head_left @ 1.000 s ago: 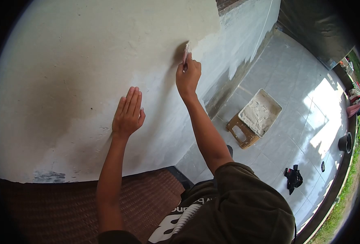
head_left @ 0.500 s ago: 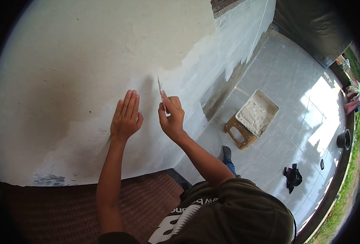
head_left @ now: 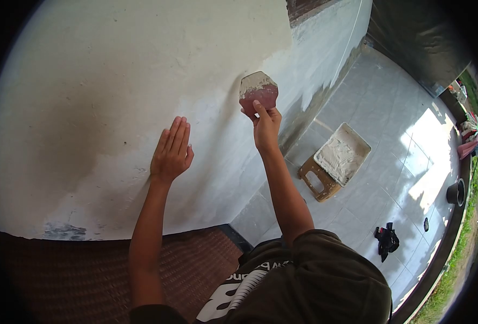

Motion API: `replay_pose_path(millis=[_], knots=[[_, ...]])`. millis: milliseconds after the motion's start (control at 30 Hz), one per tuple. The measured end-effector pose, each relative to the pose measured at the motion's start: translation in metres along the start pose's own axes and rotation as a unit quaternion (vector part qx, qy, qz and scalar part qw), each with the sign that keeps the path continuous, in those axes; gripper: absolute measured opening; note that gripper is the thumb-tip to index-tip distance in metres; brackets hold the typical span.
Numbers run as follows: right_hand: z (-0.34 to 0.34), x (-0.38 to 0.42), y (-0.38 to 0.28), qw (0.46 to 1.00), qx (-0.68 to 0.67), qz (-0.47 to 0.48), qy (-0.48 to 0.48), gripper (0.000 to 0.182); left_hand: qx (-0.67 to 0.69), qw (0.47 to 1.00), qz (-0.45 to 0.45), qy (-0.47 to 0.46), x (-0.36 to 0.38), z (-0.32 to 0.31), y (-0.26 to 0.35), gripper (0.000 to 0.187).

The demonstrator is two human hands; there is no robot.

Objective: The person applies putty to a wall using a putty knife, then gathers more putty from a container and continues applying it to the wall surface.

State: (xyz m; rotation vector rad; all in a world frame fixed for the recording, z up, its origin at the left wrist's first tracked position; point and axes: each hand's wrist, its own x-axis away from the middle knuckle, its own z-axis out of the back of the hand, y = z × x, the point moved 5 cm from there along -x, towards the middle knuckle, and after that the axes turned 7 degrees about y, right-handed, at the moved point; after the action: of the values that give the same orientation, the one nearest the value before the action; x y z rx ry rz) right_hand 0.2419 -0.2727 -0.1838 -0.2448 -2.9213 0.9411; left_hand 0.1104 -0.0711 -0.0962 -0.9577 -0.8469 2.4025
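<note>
My left hand lies flat near the white patch of the wall, fingers stretched out and holding nothing. Gripped in my right hand is a reddish scraper, its upper part coated with pale paste and its broad face turned to the camera. The scraper is at the wall, up and to the right of my left hand; whether it touches the surface I cannot tell. Below it to the right, a white tray of pale paste rests on a brown stool.
A brown woven surface runs below the wall. On the grey tiled floor lie a black bag and a small dark object. A dark bucket stands near the right edge. A dark sheet hangs at the upper right.
My right hand has moved up and to the right, and the scraper has turned from edge-on to show its broad face. My left hand has barely shifted.
</note>
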Motion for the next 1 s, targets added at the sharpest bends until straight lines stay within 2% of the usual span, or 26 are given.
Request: replay_pose_path(millis=[300, 600, 767, 867, 1000], knots=[[0.02, 0.022, -0.017, 0.998, -0.027, -0.047, -0.039, 0.017, 0.0, 1.0, -0.004, 0.0, -0.001, -0.002, 0.0, 0.058], [0.084, 0.083, -0.072, 0.998, 0.048, -0.041, -0.016, 0.019, 0.053, 0.998, -0.01, 0.011, -0.002, 0.003, -0.002, 0.06], [0.112, 0.088, -0.096, 0.996, 0.081, -0.04, -0.019, 0.019, 0.132, 0.991, 0.031, 0.014, -0.001, 0.011, 0.001, 0.064], [0.132, 0.083, -0.105, 0.992, 0.112, -0.056, -0.002, 0.018, 0.167, 0.984, 0.061, 0.022, -0.005, 0.008, 0.025, 0.063], [0.176, 0.058, -0.112, 0.985, 0.153, -0.073, 0.007, 0.022, 0.276, 0.958, 0.077, 0.028, -0.025, -0.001, 0.09, 0.062]])
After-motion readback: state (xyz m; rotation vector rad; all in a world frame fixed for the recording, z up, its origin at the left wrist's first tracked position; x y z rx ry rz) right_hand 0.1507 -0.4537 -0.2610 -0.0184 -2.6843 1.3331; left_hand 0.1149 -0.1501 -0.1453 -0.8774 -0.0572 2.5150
